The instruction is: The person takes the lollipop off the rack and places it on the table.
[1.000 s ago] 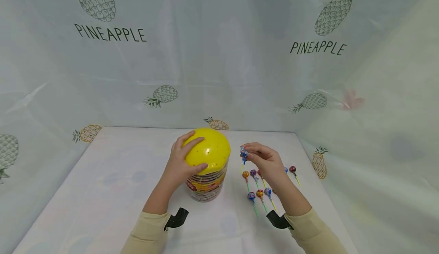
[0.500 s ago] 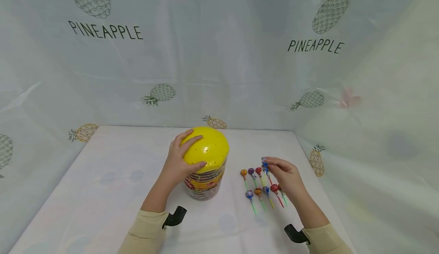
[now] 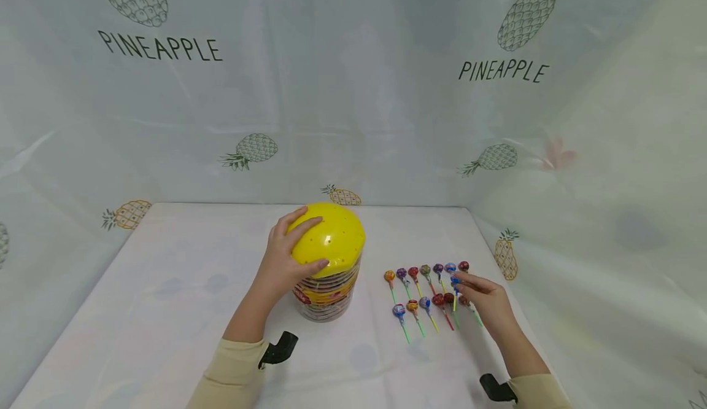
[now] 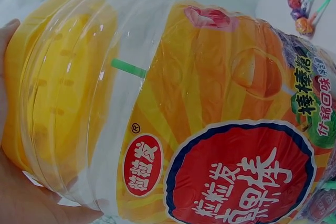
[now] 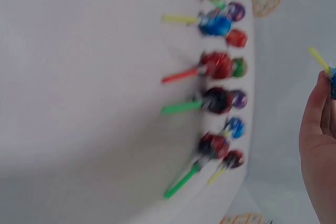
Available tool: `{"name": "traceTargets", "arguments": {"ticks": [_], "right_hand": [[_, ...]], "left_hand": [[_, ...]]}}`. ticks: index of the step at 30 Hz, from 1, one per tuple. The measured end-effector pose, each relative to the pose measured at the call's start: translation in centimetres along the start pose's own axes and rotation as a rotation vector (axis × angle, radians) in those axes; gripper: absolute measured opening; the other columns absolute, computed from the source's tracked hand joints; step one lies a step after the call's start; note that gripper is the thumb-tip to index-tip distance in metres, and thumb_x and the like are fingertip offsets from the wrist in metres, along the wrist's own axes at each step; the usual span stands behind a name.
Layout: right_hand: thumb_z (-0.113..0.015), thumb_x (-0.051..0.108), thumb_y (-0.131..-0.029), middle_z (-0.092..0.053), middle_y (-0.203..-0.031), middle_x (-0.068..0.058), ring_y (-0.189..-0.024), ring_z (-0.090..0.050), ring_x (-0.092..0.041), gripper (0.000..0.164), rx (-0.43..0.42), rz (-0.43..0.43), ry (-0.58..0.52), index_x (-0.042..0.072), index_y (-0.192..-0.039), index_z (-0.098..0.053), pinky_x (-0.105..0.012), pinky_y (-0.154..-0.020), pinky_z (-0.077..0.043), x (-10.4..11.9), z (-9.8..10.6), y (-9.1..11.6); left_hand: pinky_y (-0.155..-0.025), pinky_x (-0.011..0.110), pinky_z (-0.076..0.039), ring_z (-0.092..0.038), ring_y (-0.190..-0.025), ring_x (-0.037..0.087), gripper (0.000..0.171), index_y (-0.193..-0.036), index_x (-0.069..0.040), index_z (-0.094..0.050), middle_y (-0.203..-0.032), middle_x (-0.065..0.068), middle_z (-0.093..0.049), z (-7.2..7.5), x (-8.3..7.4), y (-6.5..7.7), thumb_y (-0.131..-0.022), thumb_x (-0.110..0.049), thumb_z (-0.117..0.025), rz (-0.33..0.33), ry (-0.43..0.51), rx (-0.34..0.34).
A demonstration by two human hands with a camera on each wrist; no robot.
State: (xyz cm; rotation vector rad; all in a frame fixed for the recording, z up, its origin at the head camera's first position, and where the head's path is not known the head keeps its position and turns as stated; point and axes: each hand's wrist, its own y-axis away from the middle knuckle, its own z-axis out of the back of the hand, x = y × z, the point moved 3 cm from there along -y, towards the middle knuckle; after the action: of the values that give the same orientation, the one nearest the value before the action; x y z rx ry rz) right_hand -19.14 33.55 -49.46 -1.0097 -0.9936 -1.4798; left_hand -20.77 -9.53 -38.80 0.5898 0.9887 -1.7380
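A clear, ribbed plastic jar (image 3: 326, 308) with a yellow lid (image 3: 337, 237) stands upright on the white table. My left hand (image 3: 278, 261) grips the lid from the left, fingers spread over the top and thumb along the front. In the left wrist view, the orange label (image 4: 210, 93) and lollipops inside the jar show. Between fingertips and thumb, my right hand (image 3: 488, 301) pinches a blue-wrapped lollipop (image 3: 455, 280), stick pointing down, above the right end of two rows of lollipops. The right wrist view shows only part of this lollipop (image 5: 333, 83), at the edge.
Lying right of the jar are a far row of lollipops (image 3: 414, 272) and a near row (image 3: 424, 303), in mixed wrappers with coloured sticks. Behind the table (image 3: 221, 237) hangs a pale curtain (image 3: 342, 89) printed with pineapples. Black wrist mounts (image 3: 280, 349) sit at both sleeves.
My right hand has carried the blue-wrapped lollipop from beside the jar rightward and lower, to over the rows' right end. More of both rows shows now. My left hand keeps its grip on the lid.
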Motion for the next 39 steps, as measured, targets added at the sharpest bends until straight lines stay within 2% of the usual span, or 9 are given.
{"name": "traceTargets", "arguments": {"ticks": [4,7,13,19,22,26,30,39], "right_hand": [[-0.072,0.029,-0.089,-0.062,-0.120,0.014,-0.103,-0.057,0.005,0.053,-0.026,-0.020,0.036,0.004,-0.132,-0.059,-0.014,-0.086,-0.048,-1.7,1.8,-0.5],[-0.072,0.029,-0.089,-0.064,-0.118,0.010,-0.099,-0.057,0.005,0.051,-0.040,-0.051,0.096,0.005,-0.132,-0.060,-0.013,-0.084,-0.047,-2.8,2.9,-0.9],[-0.068,0.024,-0.092,-0.059,-0.128,-0.011,-0.098,-0.055,0.001,0.044,-0.015,-0.090,0.223,0.005,-0.131,-0.061,-0.018,-0.083,-0.050,-4.4,4.6,-1.6],[-0.066,0.014,-0.093,-0.058,-0.127,-0.020,-0.100,-0.059,-0.014,0.038,0.002,-0.119,0.308,0.001,-0.128,-0.062,-0.032,-0.083,-0.052,-5.2,5.5,-2.1],[-0.066,0.012,-0.092,-0.059,-0.126,-0.020,-0.101,-0.059,-0.020,0.037,-0.013,-0.160,0.316,0.001,-0.127,-0.063,-0.031,-0.080,-0.052,-5.9,5.7,-2.6],[-0.068,0.008,-0.090,-0.060,-0.123,-0.021,-0.095,-0.060,-0.018,0.037,-0.026,-0.188,0.306,-0.002,-0.125,-0.063,-0.025,-0.075,-0.052,-6.9,5.8,-3.5],[-0.070,0.005,-0.087,-0.062,-0.117,-0.021,-0.090,-0.061,-0.017,0.038,-0.023,-0.173,0.314,-0.006,-0.123,-0.062,-0.027,-0.073,-0.054,-7.5,5.9,-4.2],[-0.067,0.001,-0.087,-0.066,-0.107,-0.017,-0.089,-0.061,-0.020,0.032,-0.005,-0.170,0.361,-0.008,-0.117,-0.063,-0.030,-0.074,-0.053,-7.6,6.3,-4.7]], "left_hand": [[-0.099,0.063,-0.039,-0.020,-0.138,0.032,0.073,-0.139,-0.027,-0.053,-0.155,-0.004,-0.023,0.1,0.0,0.0,-0.073,-0.032,-0.083,0.002,-0.002,-0.002],[-0.099,0.063,-0.039,-0.020,-0.138,0.032,0.073,-0.139,-0.027,-0.053,-0.155,-0.004,-0.023,0.1,0.0,-0.1,-0.073,-0.032,-0.083,-0.001,-0.001,-0.003],[-0.099,0.063,-0.040,-0.021,-0.138,0.032,0.073,-0.139,-0.027,-0.053,-0.155,-0.003,-0.024,0.2,0.0,-0.1,-0.073,-0.032,-0.083,0.002,0.002,-0.003],[-0.099,0.064,-0.039,-0.021,-0.138,0.032,0.072,-0.139,-0.026,-0.054,-0.155,-0.004,-0.024,0.2,0.1,0.0,-0.073,-0.032,-0.083,-0.007,0.002,-0.002],[-0.098,0.064,-0.039,-0.021,-0.138,0.032,0.072,-0.139,-0.026,-0.054,-0.155,-0.003,-0.024,0.1,0.2,0.0,-0.073,-0.033,-0.082,-0.007,0.006,0.004],[-0.098,0.064,-0.039,-0.020,-0.138,0.032,0.072,-0.139,-0.026,-0.054,-0.155,-0.003,-0.024,0.1,0.2,0.0,-0.073,-0.033,-0.082,-0.004,0.009,0.004],[-0.098,0.064,-0.039,-0.020,-0.138,0.031,0.072,-0.139,-0.026,-0.054,-0.155,-0.004,-0.024,0.0,0.2,0.0,-0.073,-0.033,-0.082,-0.001,0.008,0.004],[-0.098,0.064,-0.039,-0.020,-0.138,0.032,0.072,-0.139,-0.027,-0.053,-0.155,-0.003,-0.024,-0.1,0.0,-0.2,-0.073,-0.034,-0.082,-0.005,0.002,0.005]]}}
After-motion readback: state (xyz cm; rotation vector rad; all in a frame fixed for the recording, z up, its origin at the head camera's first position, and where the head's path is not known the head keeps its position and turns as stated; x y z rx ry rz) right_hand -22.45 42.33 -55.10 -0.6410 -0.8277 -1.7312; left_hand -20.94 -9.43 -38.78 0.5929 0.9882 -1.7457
